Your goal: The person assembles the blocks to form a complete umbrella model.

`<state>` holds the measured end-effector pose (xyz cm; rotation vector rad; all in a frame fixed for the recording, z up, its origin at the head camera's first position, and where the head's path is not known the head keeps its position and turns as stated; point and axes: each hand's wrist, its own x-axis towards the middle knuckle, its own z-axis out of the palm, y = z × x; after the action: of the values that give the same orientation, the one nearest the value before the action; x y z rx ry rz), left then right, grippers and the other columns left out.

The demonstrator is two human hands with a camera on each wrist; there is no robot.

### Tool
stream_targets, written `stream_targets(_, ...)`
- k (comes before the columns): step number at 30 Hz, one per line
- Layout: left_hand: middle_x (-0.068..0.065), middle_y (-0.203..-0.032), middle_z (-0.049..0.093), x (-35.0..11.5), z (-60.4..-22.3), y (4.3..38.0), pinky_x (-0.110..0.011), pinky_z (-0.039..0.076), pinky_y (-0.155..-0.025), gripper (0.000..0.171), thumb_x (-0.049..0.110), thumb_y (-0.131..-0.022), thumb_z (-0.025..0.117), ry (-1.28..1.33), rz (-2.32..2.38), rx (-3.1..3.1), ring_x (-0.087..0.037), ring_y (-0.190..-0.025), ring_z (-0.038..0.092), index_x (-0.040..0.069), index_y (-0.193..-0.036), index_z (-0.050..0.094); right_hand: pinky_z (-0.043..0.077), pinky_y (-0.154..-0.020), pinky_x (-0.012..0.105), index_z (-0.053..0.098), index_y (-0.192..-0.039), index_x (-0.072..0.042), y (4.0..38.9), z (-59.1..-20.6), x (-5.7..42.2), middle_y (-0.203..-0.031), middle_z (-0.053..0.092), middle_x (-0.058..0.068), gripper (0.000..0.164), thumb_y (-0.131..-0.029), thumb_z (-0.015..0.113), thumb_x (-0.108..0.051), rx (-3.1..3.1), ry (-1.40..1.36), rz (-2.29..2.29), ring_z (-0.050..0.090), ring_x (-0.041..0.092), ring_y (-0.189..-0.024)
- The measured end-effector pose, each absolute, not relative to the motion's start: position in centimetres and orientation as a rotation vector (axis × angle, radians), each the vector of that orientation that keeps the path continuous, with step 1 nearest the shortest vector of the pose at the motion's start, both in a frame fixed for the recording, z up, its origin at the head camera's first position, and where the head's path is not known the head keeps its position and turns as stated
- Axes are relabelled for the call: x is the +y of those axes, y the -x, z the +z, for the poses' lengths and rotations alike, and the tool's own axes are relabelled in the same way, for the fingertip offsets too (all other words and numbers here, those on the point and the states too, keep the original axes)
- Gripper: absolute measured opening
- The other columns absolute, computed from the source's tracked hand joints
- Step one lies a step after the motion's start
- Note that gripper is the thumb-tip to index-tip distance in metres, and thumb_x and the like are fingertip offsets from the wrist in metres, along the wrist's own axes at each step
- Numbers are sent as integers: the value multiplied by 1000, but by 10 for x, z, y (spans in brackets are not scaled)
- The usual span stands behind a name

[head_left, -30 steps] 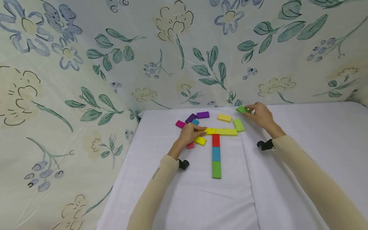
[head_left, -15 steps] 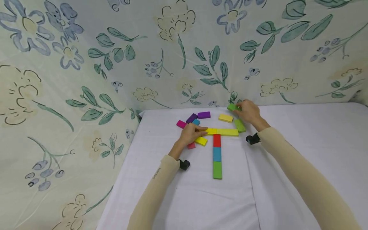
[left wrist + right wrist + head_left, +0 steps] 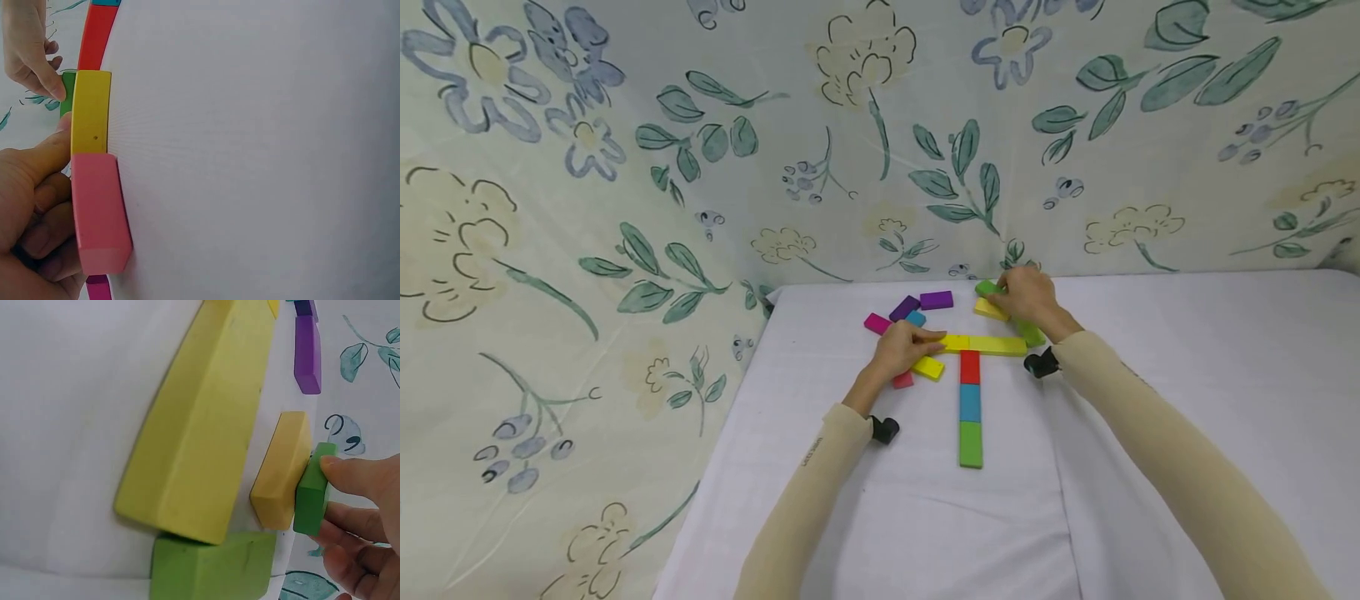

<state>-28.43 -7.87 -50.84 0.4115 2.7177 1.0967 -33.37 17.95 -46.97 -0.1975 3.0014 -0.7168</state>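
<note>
My right hand (image 3: 1032, 296) pinches a green block (image 3: 312, 490) between thumb and fingers, beside a light orange-yellow block (image 3: 281, 469) at the table's back. Below that hand a lime-green block (image 3: 1028, 332) lies slanted against the right end of a long yellow-green block (image 3: 996, 345). My left hand (image 3: 901, 350) has its thumb and fingers at the left end of a short yellow block (image 3: 957, 342) in the same row and pinches it there. Under this row stand a red block (image 3: 970, 367), a blue block (image 3: 970, 403) and a green block (image 3: 971, 444), end to end.
Around the left hand lie another yellow block (image 3: 928, 368), a pink block (image 3: 902, 380), a magenta block (image 3: 877, 323) and a small blue block (image 3: 916, 318). Two purple blocks (image 3: 936, 300) lie behind. A white cloth (image 3: 955, 533) covers the table; floral fabric (image 3: 850, 150) hangs at the back.
My right hand has carried the green block leftward along the table's back edge, down beside the light orange-yellow block. The left hand keeps its place on the yellow block.
</note>
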Motion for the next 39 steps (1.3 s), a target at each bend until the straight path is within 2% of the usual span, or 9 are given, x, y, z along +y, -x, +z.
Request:
stream_targets(6, 3, -83, 71, -77, -507, 284, -18, 36, -61, 30, 29, -94, 76, -432, 1097, 2711, -14, -74, 49, 25, -124, 75, 43, -89, 52, 69, -119, 10, 334, -470, 188, -111, 65, 26, 39, -98, 70, -23, 3079, 115, -612, 53, 37, -96)
stream_targets(13, 6, -88, 75, -77, -507, 283, -19, 36, -61, 30, 30, -93, 77, -420, 1084, 2725, -13, -74, 50, 25, -123, 76, 45, -75, 39, 68, -121, 10, 335, -478, 190, -109, 69, 26, 46, -98, 69, -29, 2968, 115, -703, 57, 33, -89)
stream_targets(22, 4, -97, 77, -76, -507, 284, -18, 37, -62, 30, 31, -94, 77, -413, 1074, 2712, -12, -76, 52, 25, -123, 76, 45, -74, 35, 69, -120, 6, 326, -480, 162, -109, 72, 22, 43, -98, 70, -31, 2922, 158, -791, 59, 30, -88)
stream_targets(24, 5, -98, 78, -77, -507, 284, -18, 38, -62, 29, 30, -94, 77, -418, 1081, 2712, -12, -76, 52, 25, -122, 76, 47, -75, 35, 70, -118, 6, 326, -481, 156, -109, 72, 21, 42, -98, 70, -31, 2923, 167, -802, 60, 30, -88)
stream_targets(27, 4, -90, 75, -78, -506, 285, -17, 38, -62, 29, 30, -94, 77, -432, 1085, 2711, -13, -75, 51, 25, -123, 76, 49, -77, 37, 69, -117, 7, 326, -482, 148, -108, 72, 22, 42, -97, 70, -30, 2940, 186, -799, 61, 31, -87)
stream_targets(31, 0, -78, 66, -80, -506, 285, -17, 37, -62, 30, 30, -95, 76, -439, 1078, 2708, -14, -74, 49, 25, -124, 76, 50, -80, 40, 69, -116, 6, 329, -483, 138, -109, 71, 22, 41, -97, 71, -30, 2966, 178, -783, 60, 31, -88)
stream_targets(39, 0, -80, 65, -82, -508, 285, -18, 37, -62, 29, 31, -95, 76, -447, 1075, 2712, -13, -75, 49, 25, -123, 76, 51, -89, 44, 69, -118, 6, 331, -484, 123, -114, 71, 21, 41, -98, 70, -30, 2942, 140, -793, 62, 32, -95)
